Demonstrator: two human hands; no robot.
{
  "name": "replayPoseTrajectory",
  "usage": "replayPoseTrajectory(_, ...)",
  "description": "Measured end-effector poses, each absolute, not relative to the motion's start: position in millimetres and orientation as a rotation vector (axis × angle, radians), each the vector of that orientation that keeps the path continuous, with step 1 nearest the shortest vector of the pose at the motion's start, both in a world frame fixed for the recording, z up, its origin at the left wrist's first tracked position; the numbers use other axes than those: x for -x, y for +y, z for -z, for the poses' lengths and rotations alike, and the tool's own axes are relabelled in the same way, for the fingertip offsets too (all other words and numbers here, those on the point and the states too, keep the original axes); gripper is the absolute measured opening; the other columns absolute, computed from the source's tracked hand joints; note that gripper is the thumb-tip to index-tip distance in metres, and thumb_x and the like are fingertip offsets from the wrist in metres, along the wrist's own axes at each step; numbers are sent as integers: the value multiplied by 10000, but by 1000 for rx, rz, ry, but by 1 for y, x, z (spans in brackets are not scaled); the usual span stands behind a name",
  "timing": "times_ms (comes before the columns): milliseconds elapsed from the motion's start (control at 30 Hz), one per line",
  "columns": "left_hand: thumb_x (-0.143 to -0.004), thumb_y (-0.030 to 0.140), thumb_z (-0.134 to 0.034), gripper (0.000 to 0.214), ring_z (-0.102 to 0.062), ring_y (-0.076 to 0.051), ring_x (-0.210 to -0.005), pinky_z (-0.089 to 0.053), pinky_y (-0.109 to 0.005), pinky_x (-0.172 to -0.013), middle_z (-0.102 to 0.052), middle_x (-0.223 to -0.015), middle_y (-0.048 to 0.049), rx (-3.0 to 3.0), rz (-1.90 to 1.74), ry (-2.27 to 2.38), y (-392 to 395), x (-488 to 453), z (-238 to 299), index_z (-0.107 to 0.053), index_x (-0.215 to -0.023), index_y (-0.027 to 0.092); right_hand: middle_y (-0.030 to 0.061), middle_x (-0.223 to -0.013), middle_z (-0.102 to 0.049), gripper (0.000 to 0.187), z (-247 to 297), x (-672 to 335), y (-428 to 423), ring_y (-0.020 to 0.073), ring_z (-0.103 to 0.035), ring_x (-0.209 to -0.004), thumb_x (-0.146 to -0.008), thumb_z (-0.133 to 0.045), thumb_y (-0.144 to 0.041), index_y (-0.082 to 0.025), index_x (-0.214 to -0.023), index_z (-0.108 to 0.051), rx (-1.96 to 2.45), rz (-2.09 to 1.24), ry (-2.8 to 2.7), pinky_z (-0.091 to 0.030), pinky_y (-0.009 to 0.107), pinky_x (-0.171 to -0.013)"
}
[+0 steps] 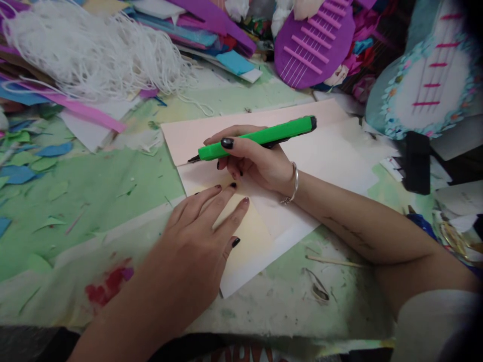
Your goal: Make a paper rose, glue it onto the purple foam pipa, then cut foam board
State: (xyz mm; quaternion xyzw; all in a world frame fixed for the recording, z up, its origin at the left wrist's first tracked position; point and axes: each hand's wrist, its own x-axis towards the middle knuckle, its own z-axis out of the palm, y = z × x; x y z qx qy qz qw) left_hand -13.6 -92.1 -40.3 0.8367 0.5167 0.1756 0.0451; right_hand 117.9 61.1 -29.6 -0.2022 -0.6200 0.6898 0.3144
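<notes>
My right hand (260, 163) is closed around a green utility knife (260, 137), its dark narrow tip pointing left, close to the edge of a pale pink sheet (302, 111). Whether the tip touches the sheet, I cannot tell. My left hand (204, 221) lies flat with fingers spread, resting on a pale yellow piece of paper (249, 226) and the white sheet (324, 151) beneath it. The white sheet overlaps the lower part of the pink one. A silver bracelet circles my right wrist.
A tangled heap of white string (90, 50) fills the back left. Paper scraps (55, 149) litter the green table cover (124, 181). Behind stand a purple guitar-like paper shape (313, 45) and a pale blue one (388, 95). A black phone-like object (417, 163) is at right.
</notes>
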Motion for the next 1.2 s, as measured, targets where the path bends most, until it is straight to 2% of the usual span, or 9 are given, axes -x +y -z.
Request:
replayPoseTrajectory(400, -920, 178, -400, 458, -372, -311, -1324, -369, -538, -1068, -434, -1421, -132, -2540, -542, 1606, -92, 10, 37, -458, -1375, 181, -26, -637, -610, 224, 26, -118, 58, 55, -486, -494, -809, -646, -355, -155, -911, -656, 555, -1874, -1578, -410, 163, -445)
replayPoseTrajectory(667, -909, 185, -413, 472, -363, -312, -1333, -357, -529, -1080, -420, -1442, -114, -2525, -541, 1596, -94, 13, 36, -455, -1379, 196, -18, -612, -605, 190, 28, -116, 59, 67, -484, -487, -791, -647, -309, -144, -885, -655, 522, -1895, -1521, -383, 176, -422)
replayPoseTrajectory(1200, -901, 199, -413, 483, -377, -319, -1333, -386, -536, -1031, -424, -1447, -129, -2632, -516, 1569, -90, 14, 34, -447, -1382, 185, 5, -629, -640, 275, 26, -117, 59, 70, -504, -498, -736, -713, -372, -140, -873, -657, 542, -1954, -1481, -413, 163, -422)
